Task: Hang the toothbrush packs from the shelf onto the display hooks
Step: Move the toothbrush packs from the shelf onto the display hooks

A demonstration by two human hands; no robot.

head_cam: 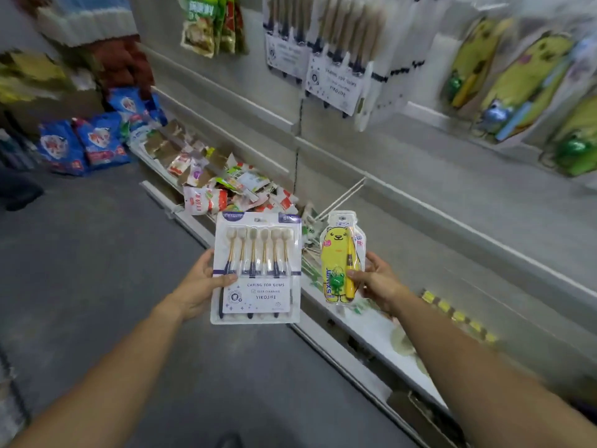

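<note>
Clear plastic over white card: the six-pack [256, 253] shows six brushes with gold necks and navy handles, labelled YIKOJIFE. The left grip [198, 286] clamps its left edge, thumb on the front. The right grip [378, 281] pinches the bear pack [339, 253] — yellow bear card, one yellow brush, a green toy. Both are held upright before the low shelf [381, 331], below a wire hook [344, 194].

Bare left grip [197, 285], bare right grip [378, 282], unsleeved forearms [113, 367].
</note>
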